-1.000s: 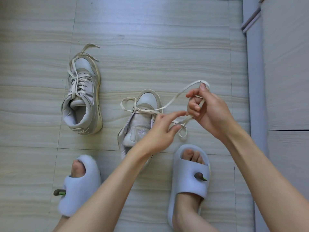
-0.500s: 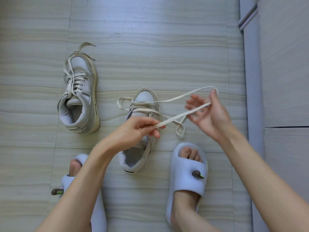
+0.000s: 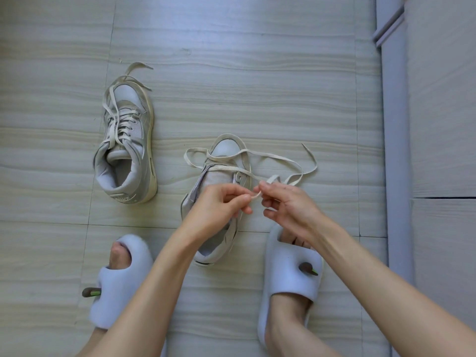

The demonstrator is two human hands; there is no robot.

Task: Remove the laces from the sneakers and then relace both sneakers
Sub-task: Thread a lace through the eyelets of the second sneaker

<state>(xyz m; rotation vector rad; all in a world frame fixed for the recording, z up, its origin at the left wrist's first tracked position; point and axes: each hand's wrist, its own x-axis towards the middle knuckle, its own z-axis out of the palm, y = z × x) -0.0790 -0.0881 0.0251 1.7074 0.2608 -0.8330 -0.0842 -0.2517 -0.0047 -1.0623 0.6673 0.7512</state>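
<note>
The two hands have come together over the near sneaker (image 3: 219, 191), where half a second ago they were spread apart with a length of lace stretched between them. Now the left hand (image 3: 219, 204) pinches the lace (image 3: 255, 196) between thumb and fingertips, and the right hand (image 3: 288, 204) pinches the same short stretch just beside it, so the hands almost touch. Beyond the right hand the rest of the lace has dropped slack onto the floor (image 3: 257, 73), looping away past the sneaker's toe and back, with one free tip lying out beyond the right hand. The upper part of this sneaker looks unlaced, its tongue bare under the left hand, though a strand or two cross near the toe, so the lace is probably not fully out. The second sneaker (image 3: 126, 148) stands well to the left of the left hand, fully laced and untouched, so most of the task lies ahead.
</note>
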